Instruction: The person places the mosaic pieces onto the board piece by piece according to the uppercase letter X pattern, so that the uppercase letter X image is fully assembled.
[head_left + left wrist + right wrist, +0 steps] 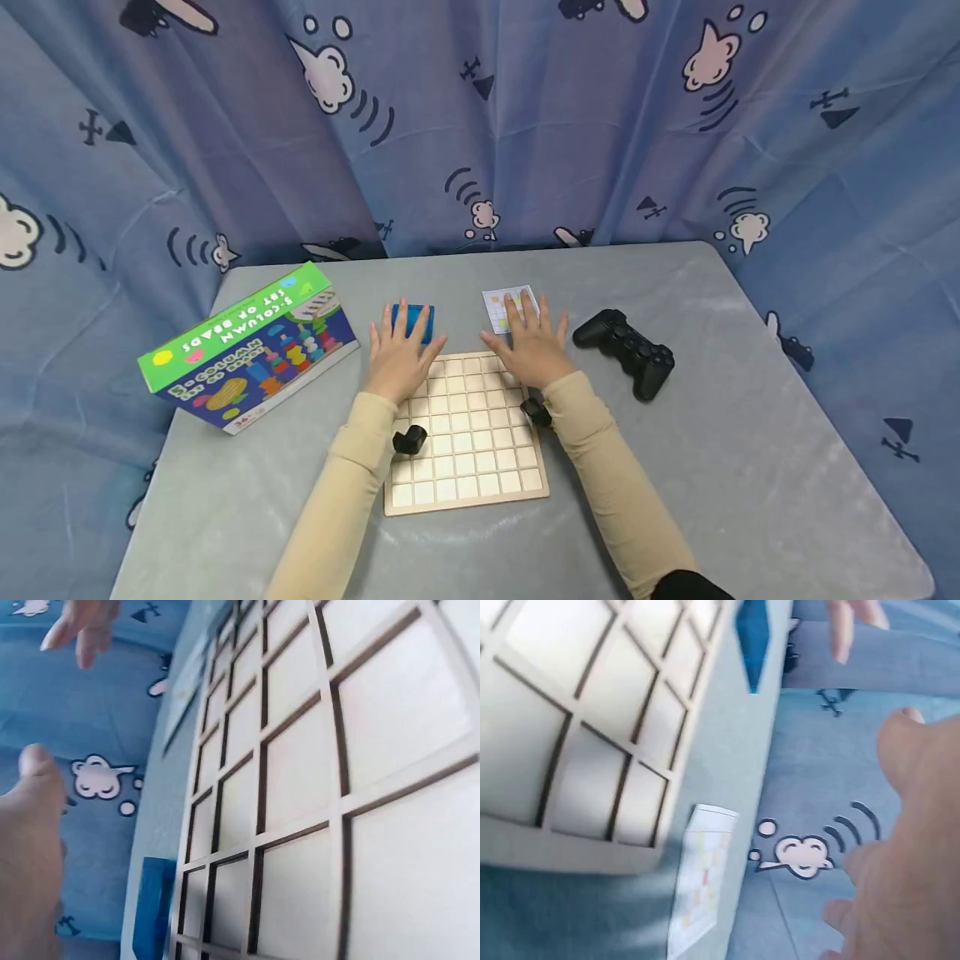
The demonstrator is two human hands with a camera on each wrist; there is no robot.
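Both hands are spread over the far edge of a square wooden grid board with pale cells. My left hand, fingers straight and apart, is above the board's far left corner, nearest to a blue flat item that it partly covers in the head view. My right hand has its fingers spread over the far right corner, with the fingertips in front of a small printed card with coloured squares. Neither hand holds anything. In the wrist views the left hand and right hand appear raised off the board.
A green and blue toy box stands at the left of the grey table. To the right of the right hand lies a black game controller. A blue patterned curtain hangs behind the table.
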